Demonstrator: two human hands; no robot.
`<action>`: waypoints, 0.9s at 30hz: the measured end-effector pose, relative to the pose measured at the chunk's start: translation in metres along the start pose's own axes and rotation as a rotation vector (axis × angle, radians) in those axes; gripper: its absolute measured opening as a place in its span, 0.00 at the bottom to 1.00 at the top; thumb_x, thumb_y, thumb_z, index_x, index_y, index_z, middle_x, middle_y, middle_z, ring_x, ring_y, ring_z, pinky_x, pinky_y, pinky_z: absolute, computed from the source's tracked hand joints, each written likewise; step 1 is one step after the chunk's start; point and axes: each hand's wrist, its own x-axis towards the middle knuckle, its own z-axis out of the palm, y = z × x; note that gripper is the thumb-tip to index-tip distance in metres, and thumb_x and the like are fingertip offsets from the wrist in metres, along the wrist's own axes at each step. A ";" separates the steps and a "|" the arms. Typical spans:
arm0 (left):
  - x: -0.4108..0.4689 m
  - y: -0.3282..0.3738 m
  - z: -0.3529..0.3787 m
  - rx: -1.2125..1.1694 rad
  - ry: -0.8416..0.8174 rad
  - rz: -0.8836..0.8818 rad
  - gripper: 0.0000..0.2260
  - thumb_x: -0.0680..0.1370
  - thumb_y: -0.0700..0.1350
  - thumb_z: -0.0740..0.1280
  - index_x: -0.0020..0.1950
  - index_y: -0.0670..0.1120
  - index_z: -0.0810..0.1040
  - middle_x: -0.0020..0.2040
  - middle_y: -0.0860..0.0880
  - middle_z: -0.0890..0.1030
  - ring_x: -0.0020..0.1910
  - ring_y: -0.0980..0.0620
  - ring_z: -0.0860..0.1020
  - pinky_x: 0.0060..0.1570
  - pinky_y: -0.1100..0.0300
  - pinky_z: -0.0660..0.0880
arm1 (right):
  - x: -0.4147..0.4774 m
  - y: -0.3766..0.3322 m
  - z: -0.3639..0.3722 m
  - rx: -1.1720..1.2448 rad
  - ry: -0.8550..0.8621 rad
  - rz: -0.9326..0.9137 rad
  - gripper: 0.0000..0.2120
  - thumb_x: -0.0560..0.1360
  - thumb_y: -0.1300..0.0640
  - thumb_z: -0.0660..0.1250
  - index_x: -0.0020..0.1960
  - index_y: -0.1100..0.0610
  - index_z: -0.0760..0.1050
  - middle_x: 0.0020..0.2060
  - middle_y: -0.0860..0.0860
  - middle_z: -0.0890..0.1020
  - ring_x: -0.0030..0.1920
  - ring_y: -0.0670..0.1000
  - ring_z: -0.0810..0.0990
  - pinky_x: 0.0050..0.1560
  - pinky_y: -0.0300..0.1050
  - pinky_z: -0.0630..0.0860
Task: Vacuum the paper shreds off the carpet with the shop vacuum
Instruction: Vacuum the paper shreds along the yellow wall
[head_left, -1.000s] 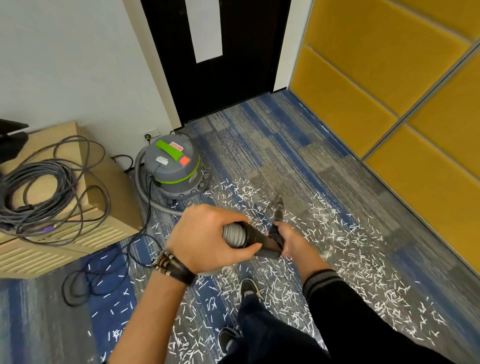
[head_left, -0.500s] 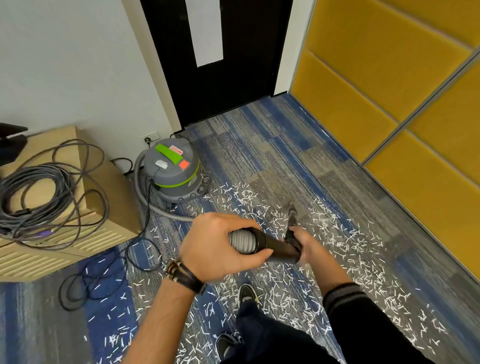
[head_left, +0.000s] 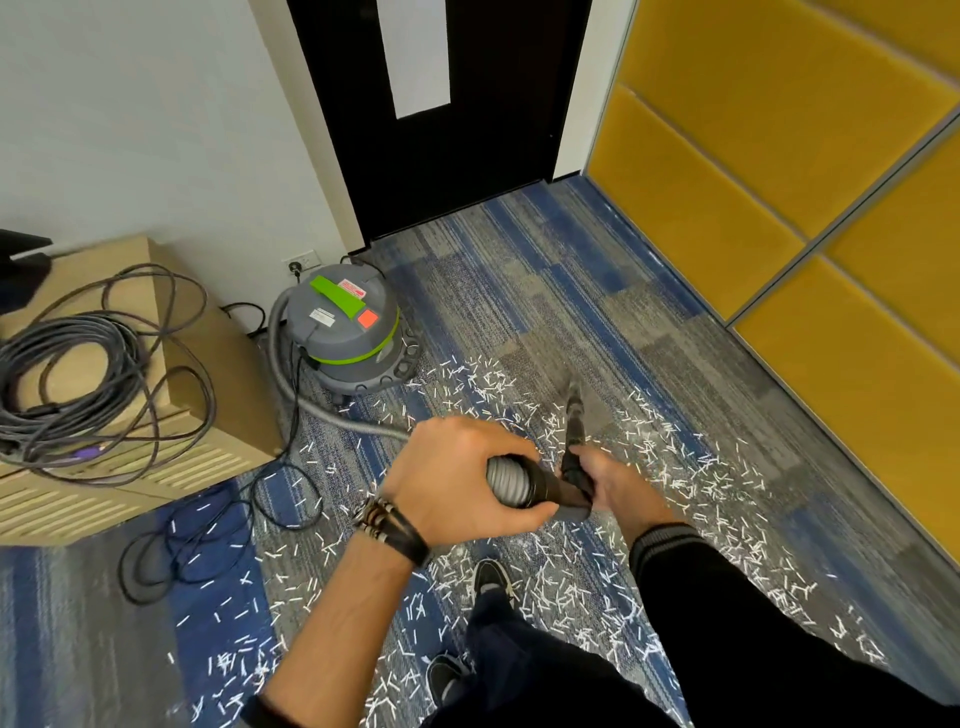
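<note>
Both hands on the vacuum wand. Left hand (head_left: 457, 480) wrapped closed around the ribbed grey hose cuff (head_left: 506, 480); right hand (head_left: 605, 480) closed on the black wand (head_left: 571, 447) just past the bend. The wand runs away from the person, its nozzle (head_left: 573, 392) low at the far edge of the litter — contact with the carpet cannot be confirmed, the tip is blurred.

Paper shreds (head_left: 571, 577) lie thick across the blue-grey carpet (head_left: 545, 280), from around the shoes (head_left: 491, 577) out to the right toward the yellow wall panels (head_left: 779, 171), thinner on the near left. Judgement: most of the job remains.

Risks:
- Grey hose (head_left: 291, 379) loops from the shop vacuum (head_left: 348, 327) at far left round to the left hand; a long reach right could go taut and drag or tip the canister.
- Shreds underfoot — stepping grinds them into the pile, making them harder to lift.
- Loose black cord (head_left: 176, 545) trails on the near-left carpet among shreds; the nozzle could snag or suck it.

Surroundings: wooden cabinet (head_left: 208, 374) at left carrying coiled cables (head_left: 67, 374), black door (head_left: 441, 130) far centre. The cabinet and canister block the far-left corner.
</note>
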 end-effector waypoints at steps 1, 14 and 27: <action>-0.003 0.002 -0.004 0.013 0.001 0.009 0.16 0.68 0.66 0.73 0.46 0.57 0.85 0.40 0.59 0.85 0.39 0.58 0.83 0.43 0.56 0.80 | -0.003 0.006 0.002 0.017 -0.016 0.005 0.14 0.84 0.48 0.55 0.48 0.58 0.68 0.33 0.55 0.76 0.29 0.53 0.76 0.24 0.41 0.77; -0.051 0.023 -0.025 -0.068 0.017 0.033 0.16 0.66 0.64 0.79 0.47 0.57 0.86 0.42 0.62 0.85 0.41 0.63 0.82 0.47 0.57 0.80 | -0.021 0.077 -0.006 0.077 -0.059 -0.020 0.17 0.84 0.46 0.54 0.62 0.60 0.67 0.49 0.60 0.78 0.44 0.59 0.80 0.34 0.55 0.82; -0.052 0.052 0.035 -0.034 0.033 0.040 0.16 0.69 0.67 0.76 0.49 0.58 0.86 0.43 0.61 0.85 0.42 0.62 0.82 0.48 0.56 0.81 | -0.026 0.066 -0.069 -0.043 0.062 -0.056 0.14 0.82 0.47 0.59 0.52 0.59 0.69 0.39 0.58 0.79 0.38 0.56 0.79 0.41 0.54 0.80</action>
